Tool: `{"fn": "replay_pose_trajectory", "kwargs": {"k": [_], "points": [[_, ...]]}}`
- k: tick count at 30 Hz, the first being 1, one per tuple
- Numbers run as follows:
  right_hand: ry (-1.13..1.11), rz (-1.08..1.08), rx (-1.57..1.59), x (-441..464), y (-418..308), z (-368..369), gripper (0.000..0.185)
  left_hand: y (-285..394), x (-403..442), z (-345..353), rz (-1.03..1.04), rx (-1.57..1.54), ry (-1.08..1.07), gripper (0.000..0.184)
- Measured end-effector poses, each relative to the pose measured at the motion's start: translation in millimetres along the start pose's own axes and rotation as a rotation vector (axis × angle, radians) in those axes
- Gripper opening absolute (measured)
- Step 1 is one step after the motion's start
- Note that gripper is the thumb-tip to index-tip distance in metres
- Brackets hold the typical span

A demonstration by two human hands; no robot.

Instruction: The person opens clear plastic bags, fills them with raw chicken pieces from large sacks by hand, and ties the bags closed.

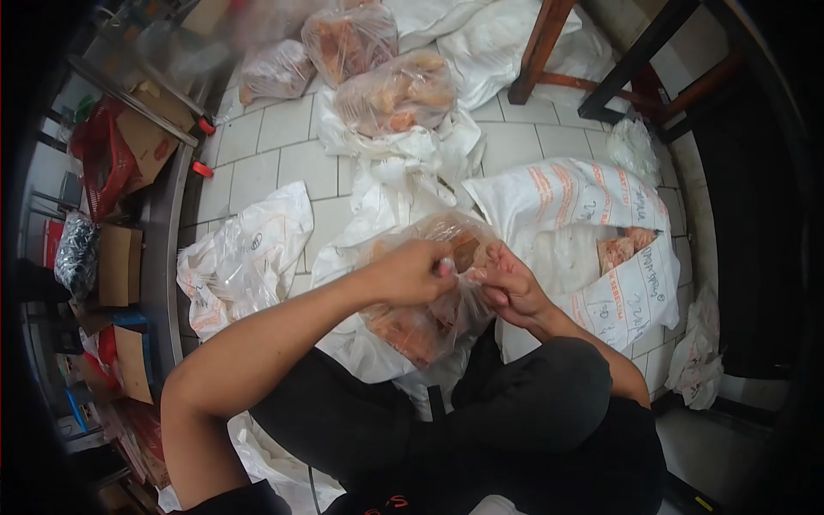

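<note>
A clear plastic bag [410, 333] of orange-brown chunks stands between my knees on white sacking. My left hand [414, 273] is closed in a fist at the bag's gathered top. Close by on the right, my right hand [512, 287] pinches the plastic between thumb and fingers, its other fingers curled. A thin stretch of film runs between the two hands. What the chunks are I cannot tell for sure. To the right lies a white printed sack [549, 202], torn open, with more brownish pieces [625, 249] showing inside.
Filled clear bags [396, 93] sit ahead on the tiled floor [296, 142]. A crumpled white sack [245, 257] lies at left, beside a metal rack [163, 283] with cardboard boxes and a red basket [107, 159]. Wooden legs [541, 51] stand at upper right.
</note>
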State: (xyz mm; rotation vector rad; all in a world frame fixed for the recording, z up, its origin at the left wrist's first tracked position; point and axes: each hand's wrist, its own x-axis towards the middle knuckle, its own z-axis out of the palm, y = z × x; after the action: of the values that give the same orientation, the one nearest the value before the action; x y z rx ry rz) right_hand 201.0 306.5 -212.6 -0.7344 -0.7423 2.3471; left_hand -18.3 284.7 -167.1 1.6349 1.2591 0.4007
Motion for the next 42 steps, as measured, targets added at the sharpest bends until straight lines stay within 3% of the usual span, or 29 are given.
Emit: {"fn": "replay_pose_trajectory", "kwargs": {"k": [2,3,5,6,7,9,12,16,17,18,20,22,24,26,27,29,31,33,35,38,41,42], "points": [[-0.015,0.126,0.029,-7,-14,8,0.02,-4,-7,4,0.289,0.051,0.097,0.011],[-0.037,0.104,0.021,-7,-24,6,0.02,1,-15,3,0.299,0.08,0.109,0.011],[-0.306,0.365,-0.218,-11,-37,2,0.015,12,-33,-2,0.445,0.396,0.048,0.01],[-0.409,0.494,-0.591,-8,-51,8,0.011,24,-40,-7,0.445,0.631,0.026,0.012],[-0.402,0.471,-0.604,-11,-66,28,0.011,38,-44,-12,0.465,0.649,0.029,0.012],[-0.709,0.179,-1.599,-22,-95,91,0.021,64,-57,-22,0.454,0.86,-0.132,0.012],[-0.625,0.132,-1.888,-35,-137,150,0.027,102,-76,-68,0.46,0.933,-0.096,0.012],[-0.477,0.119,-1.735,-47,-183,182,0.025,140,-99,-118,0.352,0.651,-0.095,0.014],[-0.391,0.068,-1.625,-51,-191,176,0.025,122,-103,-126,0.347,0.639,-0.099,0.014],[-0.282,0.035,-1.443,-48,-183,145,0.025,91,-107,-133,0.25,0.416,-0.106,0.014],[-0.074,0.216,-0.891,-26,-143,49,0.025,13,-98,-123,0.123,0.104,-0.075,0.019],[-0.029,0.127,-0.846,-13,-108,12,0.024,-33,-86,-105,-0.031,-0.037,-0.083,0.025],[0.021,0.199,-1.1,10,-64,-29,0.024,-57,-66,-90,-0.133,-0.087,-0.099,0.024],[0.057,0.298,-1.144,25,-34,-58,0.026,-86,-51,-75,-0.309,-0.237,-0.301,0.026],[0.114,0.373,-1.168,32,-26,-65,0.028,-88,-41,-79,-0.315,-0.233,-0.279,0.026],[0.055,0.353,-1.106,18,-12,-58,0.032,-93,-34,-69,-0.32,-0.504,-0.315,0.028],[-0.026,0.25,-1.336,10,-13,-47,0.028,-99,-20,-58,-0.371,-0.674,-0.293,0.031],[-0.111,0.192,-1.489,-1,-32,-14,0.023,-101,-9,-35,-0.275,-1.226,-0.167,0.036],[-0.368,0.179,-1.721,1,-37,4,0.019,-97,9,-14,-0.155,-1.407,-0.209,0.043],[-0.561,-0.148,-1.662,25,-43,24,0.019,-117,30,23,-0.12,-1.249,-0.368,0.06],[-0.566,-0.398,-1.621,55,-34,24,0.018,-104,32,34,0.158,-1.156,-0.405,0.052],[-0.589,-0.493,-1.605,67,-27,18,0.019,-98,26,37,0.073,-1.197,-0.247,0.045]]}}
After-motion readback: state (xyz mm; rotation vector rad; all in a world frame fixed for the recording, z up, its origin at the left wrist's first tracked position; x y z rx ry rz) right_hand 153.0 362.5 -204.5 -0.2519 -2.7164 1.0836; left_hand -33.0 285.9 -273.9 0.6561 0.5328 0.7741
